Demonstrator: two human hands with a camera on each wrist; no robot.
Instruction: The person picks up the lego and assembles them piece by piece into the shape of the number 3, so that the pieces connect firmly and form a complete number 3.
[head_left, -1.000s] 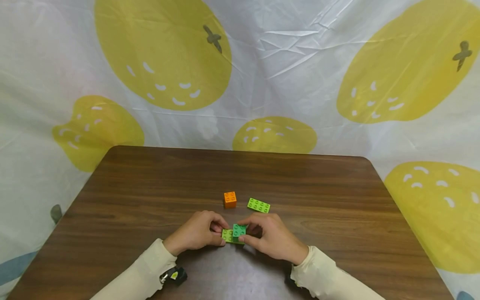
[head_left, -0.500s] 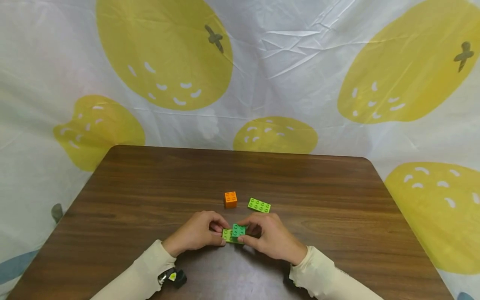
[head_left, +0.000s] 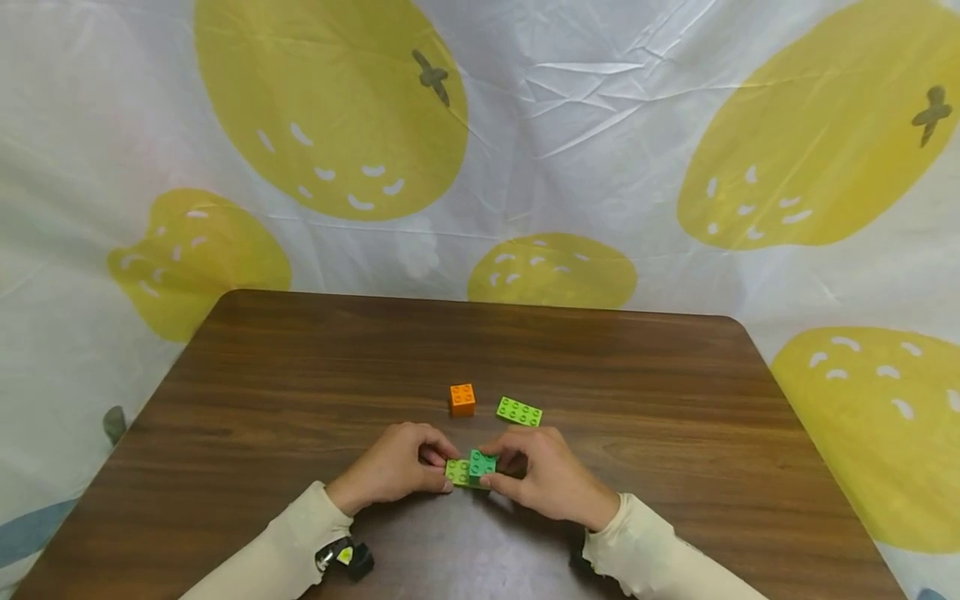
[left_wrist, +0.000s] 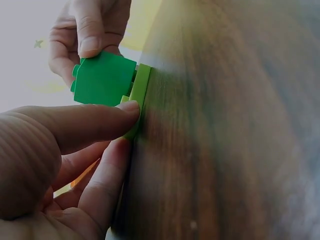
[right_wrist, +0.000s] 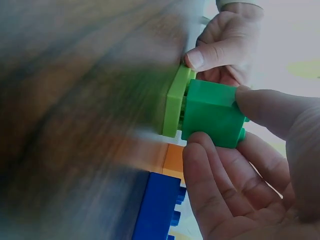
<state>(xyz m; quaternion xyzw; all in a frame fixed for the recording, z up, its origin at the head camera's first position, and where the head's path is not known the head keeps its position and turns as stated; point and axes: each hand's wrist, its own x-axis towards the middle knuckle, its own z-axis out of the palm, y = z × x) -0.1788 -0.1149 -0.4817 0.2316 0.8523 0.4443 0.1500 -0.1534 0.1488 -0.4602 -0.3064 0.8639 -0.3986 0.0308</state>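
Note:
A lime-green building plate (head_left: 457, 472) lies flat on the table, its left end pinched between thumb and fingers of my left hand (head_left: 397, 467). Over its right half, my right hand (head_left: 551, 475) grips a green building brick (head_left: 482, 463) by its sides. Both wrist views show the green brick (left_wrist: 103, 79) slightly tilted, with plate studs visible in a narrow gap under it. In the right wrist view the thumb and fingertips press opposite faces of the brick (right_wrist: 212, 112), right above the plate (right_wrist: 176, 102).
Behind the hands stands an orange brick (head_left: 462, 400), with a second lime-green plate (head_left: 519, 411) to its right. The right wrist view also shows a blue brick (right_wrist: 157, 207) near the right fingers. A patterned cloth (head_left: 570, 167) hangs behind the wooden table (head_left: 337, 350).
The green brick has shifted slightly right over the plate and turned a little in my right hand. My left hand keeps its pinch on the plate.

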